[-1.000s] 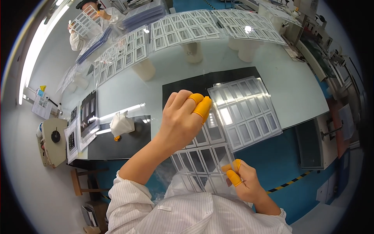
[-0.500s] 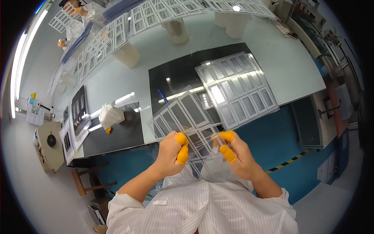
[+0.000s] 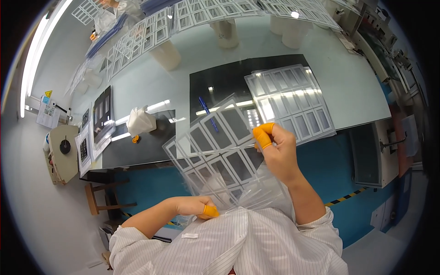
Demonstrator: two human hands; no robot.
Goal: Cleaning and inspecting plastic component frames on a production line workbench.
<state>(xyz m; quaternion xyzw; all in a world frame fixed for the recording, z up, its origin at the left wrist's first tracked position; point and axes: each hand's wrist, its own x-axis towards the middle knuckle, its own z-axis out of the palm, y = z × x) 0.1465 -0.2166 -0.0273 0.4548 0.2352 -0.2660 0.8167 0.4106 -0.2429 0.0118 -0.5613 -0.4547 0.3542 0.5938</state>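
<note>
A clear plastic sheet with a grid of pale rectangular frames (image 3: 211, 155) is tilted in front of me, overhanging the table's near edge. My right hand (image 3: 278, 149), in yellow finger cots, pinches its right edge. Low at the sheet's bottom edge, close to my shirt, my left hand (image 3: 195, 206) is closed, also with yellow cots; what its fingers grip is hidden. Thin transparent film (image 3: 268, 195) hangs crumpled below the sheet's right side. On the black mat (image 3: 201, 85) lie a blue pen (image 3: 208, 114) and a stack of similar framed sheets (image 3: 293, 101).
A white tissue bundle (image 3: 140, 120) and orange finger cots (image 3: 135, 139) sit on the left mat. Along the far side, framed sheets (image 3: 195, 13) rest on white tubs (image 3: 166, 56). Another person's sleeve (image 3: 130, 7) shows at far left. A wooden stool (image 3: 94, 199) stands below.
My right hand has moved up to the sheet's upper right edge. My left hand has dropped to the bottom edge. The sheet has turned and shifted slightly left.
</note>
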